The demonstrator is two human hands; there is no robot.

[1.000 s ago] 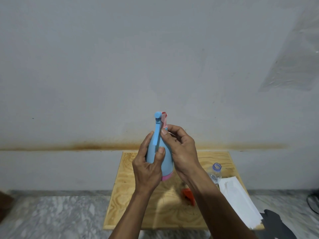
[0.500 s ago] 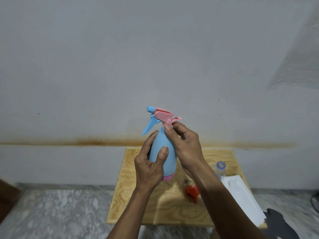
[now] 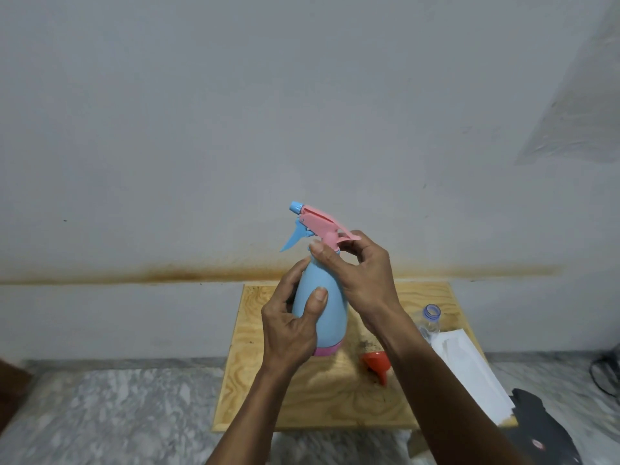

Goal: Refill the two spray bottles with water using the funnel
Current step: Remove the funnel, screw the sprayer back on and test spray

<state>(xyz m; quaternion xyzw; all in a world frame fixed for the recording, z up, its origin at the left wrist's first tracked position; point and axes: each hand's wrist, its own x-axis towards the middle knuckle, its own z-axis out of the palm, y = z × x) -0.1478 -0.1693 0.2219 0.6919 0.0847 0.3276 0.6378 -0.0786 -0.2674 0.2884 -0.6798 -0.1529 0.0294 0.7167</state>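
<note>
Above the plywood worktop [image 3: 268, 391], the left hand [image 3: 288, 330] gripped a blue spray bottle [image 3: 327, 310] while the right hand [image 3: 362, 280] pinched its pink collar.

Grey plastered wall [image 3: 302, 95], rusty brown stain line [image 3: 167, 273] running across near base. Marbled grey floor [image 3: 110, 414]. Small plywood table [image 3: 322, 407] against wall. Soft, even light.

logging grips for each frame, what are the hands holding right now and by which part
Both hands hold the blue spray bottle above the table. The left hand grips its body; the right hand pinches the neck collar just under the pink spray head.
</note>
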